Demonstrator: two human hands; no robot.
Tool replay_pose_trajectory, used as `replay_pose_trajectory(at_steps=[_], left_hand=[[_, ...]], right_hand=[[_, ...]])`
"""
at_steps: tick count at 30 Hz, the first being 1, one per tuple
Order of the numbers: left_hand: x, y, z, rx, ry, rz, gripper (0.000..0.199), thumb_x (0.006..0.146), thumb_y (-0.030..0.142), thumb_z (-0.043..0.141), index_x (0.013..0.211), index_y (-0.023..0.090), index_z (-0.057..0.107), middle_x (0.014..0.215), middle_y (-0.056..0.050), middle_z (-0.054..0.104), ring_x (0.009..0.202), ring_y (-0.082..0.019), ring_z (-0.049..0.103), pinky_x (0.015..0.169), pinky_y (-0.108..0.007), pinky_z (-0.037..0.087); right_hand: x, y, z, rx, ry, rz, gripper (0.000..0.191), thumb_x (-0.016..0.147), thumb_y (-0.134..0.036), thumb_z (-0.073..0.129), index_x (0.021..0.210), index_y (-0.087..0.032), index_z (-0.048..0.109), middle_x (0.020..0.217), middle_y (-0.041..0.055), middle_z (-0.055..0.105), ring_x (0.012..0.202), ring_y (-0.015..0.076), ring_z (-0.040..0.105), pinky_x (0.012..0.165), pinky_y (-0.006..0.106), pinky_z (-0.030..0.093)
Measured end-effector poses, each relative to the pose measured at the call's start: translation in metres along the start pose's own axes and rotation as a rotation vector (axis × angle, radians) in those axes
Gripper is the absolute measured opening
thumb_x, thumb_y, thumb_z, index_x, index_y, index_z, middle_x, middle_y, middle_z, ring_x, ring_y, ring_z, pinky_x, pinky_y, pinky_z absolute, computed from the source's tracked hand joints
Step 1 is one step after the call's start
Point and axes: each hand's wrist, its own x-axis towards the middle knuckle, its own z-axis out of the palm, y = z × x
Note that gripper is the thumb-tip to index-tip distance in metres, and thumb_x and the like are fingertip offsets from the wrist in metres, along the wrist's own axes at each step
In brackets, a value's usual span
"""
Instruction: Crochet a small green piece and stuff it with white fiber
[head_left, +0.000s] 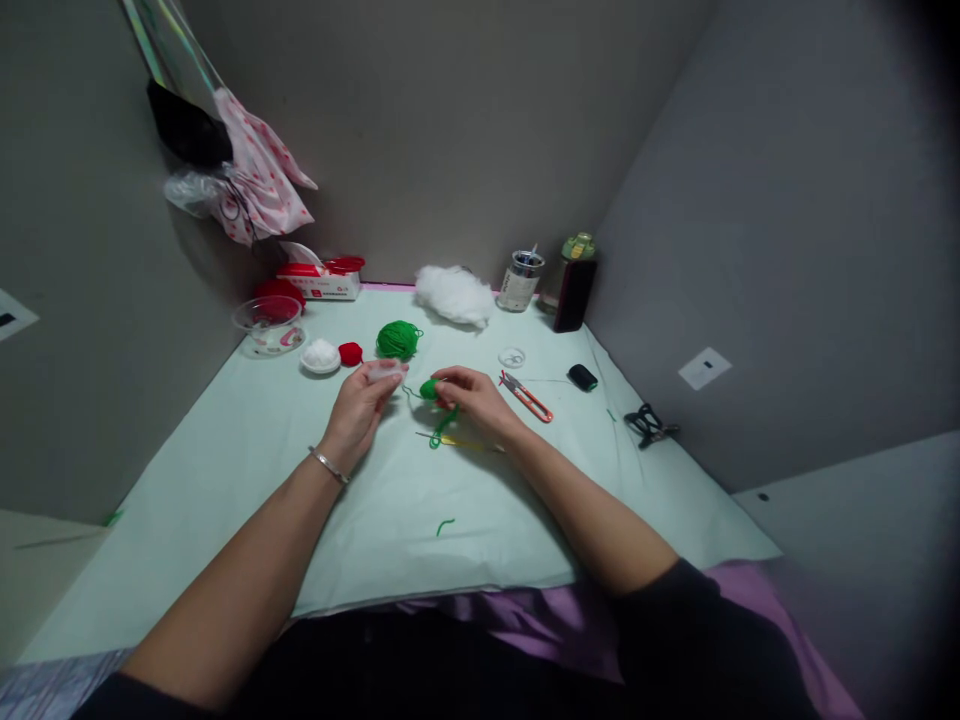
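My left hand [360, 400] is closed on a small pale, translucent piece [386, 373] whose kind I cannot make out. Pinched in the fingers of my right hand [472, 395] is a small green crocheted piece [428, 389], with green yarn trailing from it. The two hands are a short way apart. Below my right hand lies a crochet hook [454, 441] with a yellow handle, partly behind the hanging yarn. A ball of green yarn [398, 340] sits just beyond my left hand, and a small red ball [350, 354] is to its left.
White stuffing [454, 295] lies at the back, near a tin of tools [520, 282] and a phone [575, 296]. Orange thread snips [527, 396] and black clips [649, 425] lie to the right. A clear tub [270, 328] and a white bowl [320, 358] stand left.
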Motion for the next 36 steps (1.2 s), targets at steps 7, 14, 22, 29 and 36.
replay_pose_trajectory(at_steps=[7, 14, 22, 29, 36], left_hand=[[-0.006, -0.003, 0.004, 0.103, -0.055, -0.002, 0.038, 0.075, 0.028, 0.083, 0.108, 0.019, 0.067, 0.096, -0.003, 0.076, 0.069, -0.011, 0.067, 0.065, -0.023, 0.054], [-0.015, -0.011, 0.011, 0.233, -0.143, -0.033, 0.050, 0.068, 0.033, 0.092, 0.110, 0.017, 0.072, 0.073, 0.002, 0.070, 0.057, -0.011, 0.060, 0.057, -0.024, 0.048], [-0.005, -0.003, 0.002, 0.116, -0.090, -0.001, 0.046, 0.071, 0.040, 0.088, 0.106, 0.017, 0.068, 0.070, 0.005, 0.059, 0.059, -0.008, 0.051, 0.053, -0.020, 0.042], [-0.007, 0.001, 0.004, 0.100, -0.165, -0.076, 0.044, 0.069, 0.037, 0.091, 0.100, 0.015, 0.067, 0.072, 0.003, 0.061, 0.060, -0.008, 0.053, 0.055, -0.020, 0.044], [-0.014, -0.003, 0.009, 0.143, -0.255, -0.145, 0.038, 0.071, 0.041, 0.090, 0.091, 0.013, 0.074, 0.071, 0.000, 0.063, 0.063, -0.011, 0.055, 0.055, -0.023, 0.044]], right_hand=[[-0.001, -0.006, -0.008, 0.273, 0.108, 0.104, 0.047, 0.075, -0.062, 0.077, 0.089, -0.019, 0.064, 0.082, 0.0051, 0.070, 0.059, 0.0132, 0.059, 0.053, 0.027, 0.045], [-0.006, -0.011, 0.007, 0.217, 0.075, 0.098, 0.042, 0.079, -0.061, 0.073, 0.089, -0.021, 0.060, 0.069, -0.0034, 0.061, 0.051, 0.0098, 0.050, 0.047, 0.023, 0.034], [-0.009, -0.013, -0.008, -0.067, -0.041, 0.010, 0.027, 0.083, -0.042, 0.072, 0.070, -0.018, 0.068, 0.062, -0.0018, 0.059, 0.061, 0.0136, 0.049, 0.059, 0.027, 0.038], [-0.012, -0.019, -0.009, -0.100, 0.113, -0.078, 0.041, 0.080, -0.035, 0.076, 0.118, -0.022, 0.067, 0.127, 0.0107, 0.067, 0.101, 0.0222, 0.062, 0.083, 0.035, 0.051], [-0.016, -0.025, -0.006, -0.009, -0.056, 0.008, 0.041, 0.082, -0.059, 0.072, 0.091, -0.020, 0.063, 0.075, -0.0002, 0.066, 0.058, 0.0123, 0.056, 0.054, 0.026, 0.043]])
